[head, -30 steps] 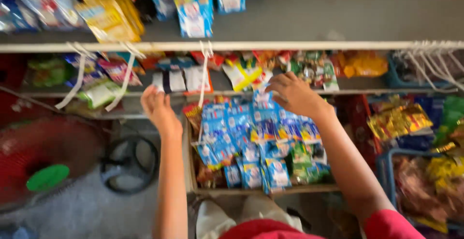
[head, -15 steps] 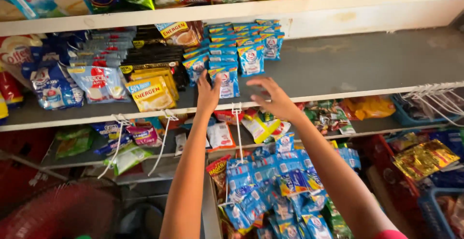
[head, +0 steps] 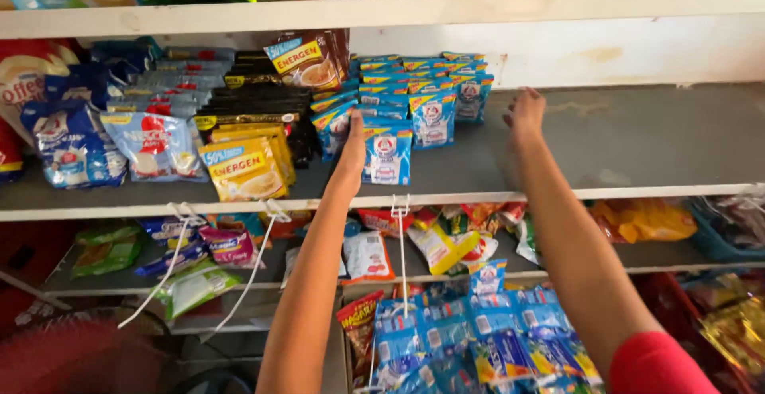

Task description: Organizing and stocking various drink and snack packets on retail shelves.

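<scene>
Far to the left of both hands, on the same grey shelf (head: 653, 155), lie blue-and-white snack bags (head: 72, 143) and next a bag w/ red print (head: 155, 145). Closer to the left hand, yellow cereal-drink sachets (head: 243, 167) lean at the shelf's front edge, w/ dark brown sachets (head: 263, 95) stacked behind them.

The left hand (head: 352, 141) is stretched up and forward, palm down, and rests on the row of light blue milk-powder sachets (head: 388, 153). Its fingers lie at the left edge of the front sachet, touching it; whether they really pinch it or only press on it I cannot tell. More of these blue sachets (head: 434, 95) stand in rows behind and to the right of this hand, between the two hands.

The right hand (head: 526, 111) is well apart from the left one, on the right side of the blue rows. It is spread, fingers pointing to the back wall, holding nothing; it is over the bare shelf, just beside the last blue sachet.

Below both arms hangs a white wire hook (head: 401, 243), and under it strips of blue packets (head: 478, 338). Right of the right arm, on the lower shelf, lies an orange bag (head: 645, 220).
</scene>
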